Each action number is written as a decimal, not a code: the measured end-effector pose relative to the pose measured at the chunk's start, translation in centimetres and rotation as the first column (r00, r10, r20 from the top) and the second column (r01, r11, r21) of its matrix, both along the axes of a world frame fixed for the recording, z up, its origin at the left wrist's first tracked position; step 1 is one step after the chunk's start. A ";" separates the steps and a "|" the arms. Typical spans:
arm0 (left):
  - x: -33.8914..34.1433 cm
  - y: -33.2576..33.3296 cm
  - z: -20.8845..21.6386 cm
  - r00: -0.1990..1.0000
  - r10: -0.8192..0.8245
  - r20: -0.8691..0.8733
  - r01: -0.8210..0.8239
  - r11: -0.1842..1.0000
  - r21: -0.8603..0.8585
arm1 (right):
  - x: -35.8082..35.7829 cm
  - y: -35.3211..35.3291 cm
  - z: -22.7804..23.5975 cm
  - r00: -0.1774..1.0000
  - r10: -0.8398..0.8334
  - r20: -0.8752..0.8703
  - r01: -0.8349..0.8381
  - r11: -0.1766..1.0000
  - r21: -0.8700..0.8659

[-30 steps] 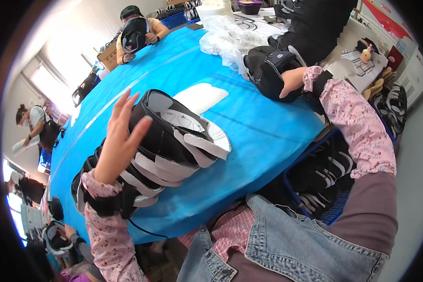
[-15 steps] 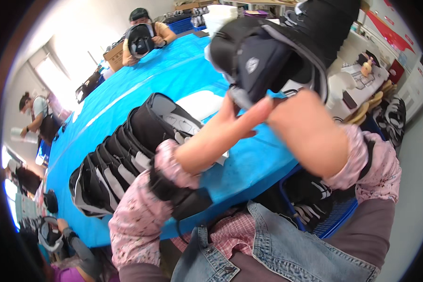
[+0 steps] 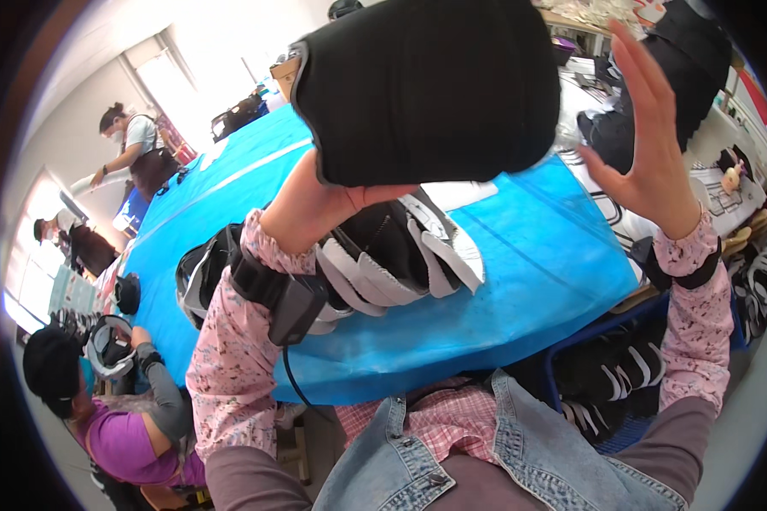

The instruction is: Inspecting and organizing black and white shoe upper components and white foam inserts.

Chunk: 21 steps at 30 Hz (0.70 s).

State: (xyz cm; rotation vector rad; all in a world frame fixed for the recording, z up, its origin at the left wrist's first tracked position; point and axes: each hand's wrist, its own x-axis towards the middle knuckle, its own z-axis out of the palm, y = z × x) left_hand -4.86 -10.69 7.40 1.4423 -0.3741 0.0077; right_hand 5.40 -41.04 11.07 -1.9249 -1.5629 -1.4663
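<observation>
Pad (image 3: 430,85): a thick black padded piece is held up close to the camera, above the table, and much of the far end of the table is hidden behind it.
Left hand (image 3: 332,200): it is closed on the lower edge of the pad from beneath, with the thumb laid along the underside; the fingers are hidden behind the pad.
Right hand (image 3: 643,145): it is held open and upright with the fingers spread, just to the right of the pad; whether the pad is touched cannot be told.
Wrist bands: a black strap with a small box (image 3: 294,307) is worn on the left forearm, with a cable hanging from it; a black band (image 3: 686,272) is worn on the right wrist.
Braces (image 3: 375,255): a row of black braces with white straps is laid on the table below the raised pad, partly covered by the left forearm.
Table (image 3: 520,289): it is covered with a blue sheet.
White sheet (image 3: 464,194): it is seen flat on the blue cover just behind the braces.
Under the table: more black and white pieces (image 3: 622,383) are stacked at the right.
Other people: a seated person (image 3: 119,409) is seen at lower left handling a black piece; a standing person (image 3: 136,153) is seen by the bright windows at the far left.
</observation>
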 end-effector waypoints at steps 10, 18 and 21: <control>-0.5 -3.4 0.6 0.619 -0.564 -0.546 0.670 0.742 -0.008 | 6.1 0.1 -1.3 0.206 0.184 -0.961 -0.565 0.825 0.037; 4.9 5.1 -6.3 0.674 0.262 0.691 -0.737 0.301 0.605 | 4.2 1.3 -9.2 0.037 0.049 -0.998 -0.546 0.837 0.021; 7.2 5.9 -8.4 0.622 0.277 0.732 -0.783 0.231 0.578 | 1.9 3.0 -12.0 0.085 0.067 -0.994 -0.527 0.850 0.012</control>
